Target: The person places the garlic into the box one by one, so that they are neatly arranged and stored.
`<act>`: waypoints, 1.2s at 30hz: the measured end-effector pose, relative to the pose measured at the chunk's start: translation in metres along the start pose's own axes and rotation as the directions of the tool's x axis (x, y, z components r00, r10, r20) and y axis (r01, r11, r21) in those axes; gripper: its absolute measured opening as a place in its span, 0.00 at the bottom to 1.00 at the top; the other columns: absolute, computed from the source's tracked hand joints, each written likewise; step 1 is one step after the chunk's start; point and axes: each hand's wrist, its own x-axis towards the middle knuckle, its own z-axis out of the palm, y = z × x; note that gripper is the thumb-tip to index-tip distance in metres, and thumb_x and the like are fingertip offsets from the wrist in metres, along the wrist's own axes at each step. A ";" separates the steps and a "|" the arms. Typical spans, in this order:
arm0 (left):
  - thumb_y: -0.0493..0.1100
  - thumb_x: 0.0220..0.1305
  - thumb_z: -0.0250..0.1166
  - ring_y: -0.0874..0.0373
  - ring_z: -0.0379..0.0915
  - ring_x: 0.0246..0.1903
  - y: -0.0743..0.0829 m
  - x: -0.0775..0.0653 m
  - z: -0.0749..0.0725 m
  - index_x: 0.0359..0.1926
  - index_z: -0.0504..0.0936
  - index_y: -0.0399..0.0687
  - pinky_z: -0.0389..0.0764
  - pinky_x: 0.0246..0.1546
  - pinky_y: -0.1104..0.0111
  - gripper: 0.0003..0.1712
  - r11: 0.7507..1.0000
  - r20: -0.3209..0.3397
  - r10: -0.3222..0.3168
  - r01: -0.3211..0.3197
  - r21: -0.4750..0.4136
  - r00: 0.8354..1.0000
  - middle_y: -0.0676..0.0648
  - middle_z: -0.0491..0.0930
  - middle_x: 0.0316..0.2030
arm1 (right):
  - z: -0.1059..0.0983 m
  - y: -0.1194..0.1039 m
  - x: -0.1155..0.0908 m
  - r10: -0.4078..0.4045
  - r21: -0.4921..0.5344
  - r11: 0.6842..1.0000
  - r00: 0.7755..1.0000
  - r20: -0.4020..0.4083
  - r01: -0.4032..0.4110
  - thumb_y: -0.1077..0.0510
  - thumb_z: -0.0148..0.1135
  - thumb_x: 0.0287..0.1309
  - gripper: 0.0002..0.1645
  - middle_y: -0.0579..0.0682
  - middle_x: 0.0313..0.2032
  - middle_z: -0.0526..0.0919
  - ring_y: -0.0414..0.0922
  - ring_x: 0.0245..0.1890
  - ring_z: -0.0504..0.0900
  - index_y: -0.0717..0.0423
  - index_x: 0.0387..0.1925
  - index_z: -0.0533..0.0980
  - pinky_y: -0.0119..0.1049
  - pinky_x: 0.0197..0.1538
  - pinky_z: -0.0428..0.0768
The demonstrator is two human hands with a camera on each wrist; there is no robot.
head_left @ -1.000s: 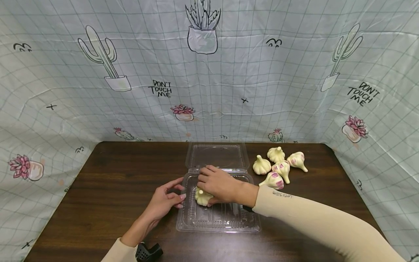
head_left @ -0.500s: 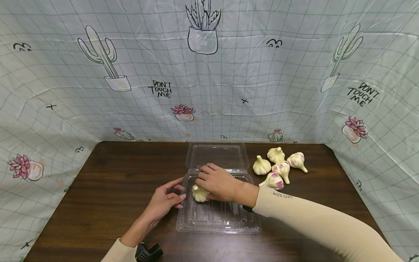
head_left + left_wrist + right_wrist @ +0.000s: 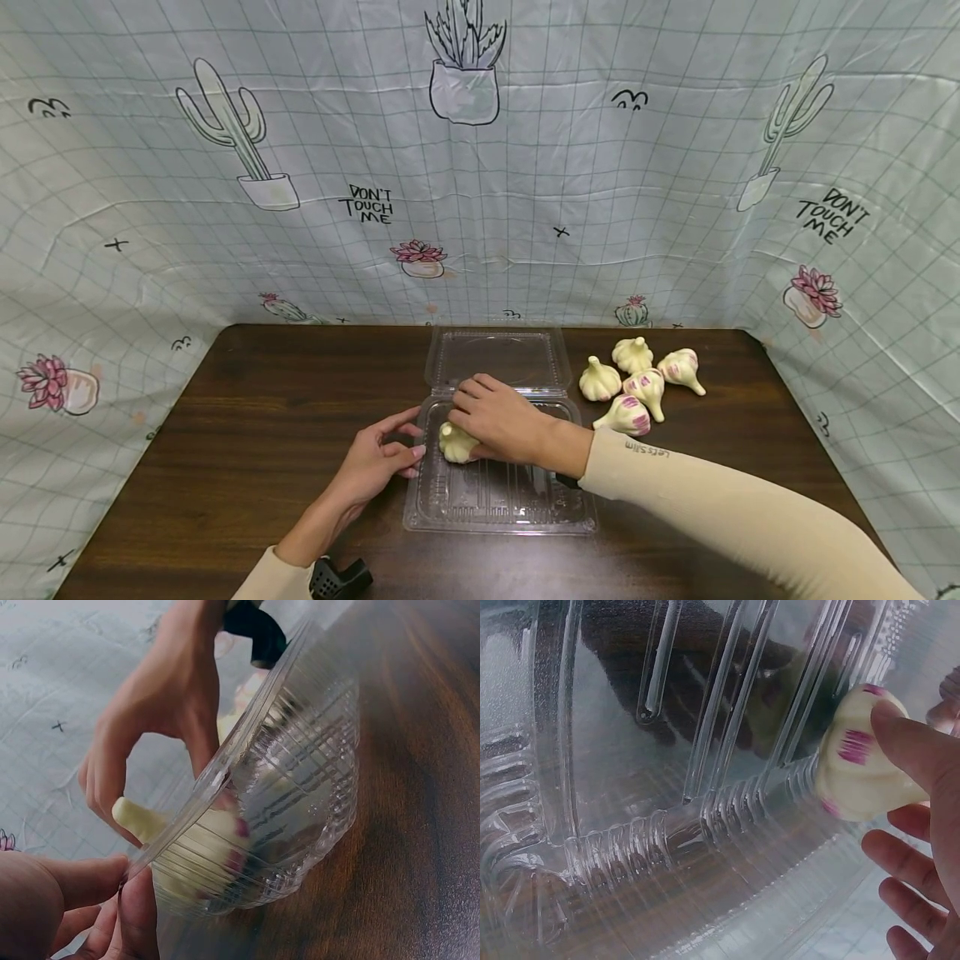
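My right hand grips a garlic bulb at the left side of a clear plastic container. The bulb is cream with purple streaks, as the right wrist view shows on the garlic bulb. There, the thumb presses on the bulb's side and the other fingers curve beneath it. My left hand pinches the container's left rim; in the left wrist view the thumb and a finger meet at that edge. The bulb's stem points up.
The container's hinged lid lies open toward the back. Several more garlic bulbs lie grouped on the brown table, right of the container. A patterned cloth hangs behind and at both sides.
The right hand has shifted the garlic bulb slightly left and away from me, closer to the container's left wall. The left hand keeps its place at the rim.
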 end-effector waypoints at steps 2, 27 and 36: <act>0.27 0.73 0.64 0.63 0.79 0.31 0.000 0.000 0.000 0.76 0.67 0.31 0.87 0.34 0.73 0.34 1.000 0.006 0.006 -0.006 0.003 1.000 0.35 0.75 0.56 | 0.000 0.000 0.000 0.000 0.006 1.000 1.000 -0.002 0.000 0.29 0.75 0.54 0.34 0.45 0.54 0.84 0.47 0.58 0.78 0.45 0.52 0.82 0.43 0.68 0.74; 0.27 0.71 0.66 0.62 0.79 0.30 0.000 0.000 0.001 0.76 0.68 0.32 0.87 0.34 0.72 0.34 1.000 -0.001 0.013 -0.013 0.000 1.000 0.35 0.75 0.55 | -0.026 0.020 -0.030 0.088 0.019 0.996 0.990 -0.106 -0.086 0.24 0.72 0.54 0.43 0.48 0.57 0.83 0.50 0.60 0.79 0.49 0.59 0.82 0.45 0.70 0.74; 0.27 0.72 0.65 0.62 0.79 0.31 0.000 -0.001 0.002 0.76 0.66 0.30 0.87 0.34 0.71 0.35 1.000 0.004 0.008 -0.008 -0.006 1.000 0.34 0.75 0.55 | -0.035 0.029 -0.064 0.168 0.044 0.986 0.977 -0.132 -0.164 0.22 0.70 0.54 0.50 0.53 0.64 0.82 0.54 0.64 0.79 0.53 0.65 0.80 0.50 0.71 0.74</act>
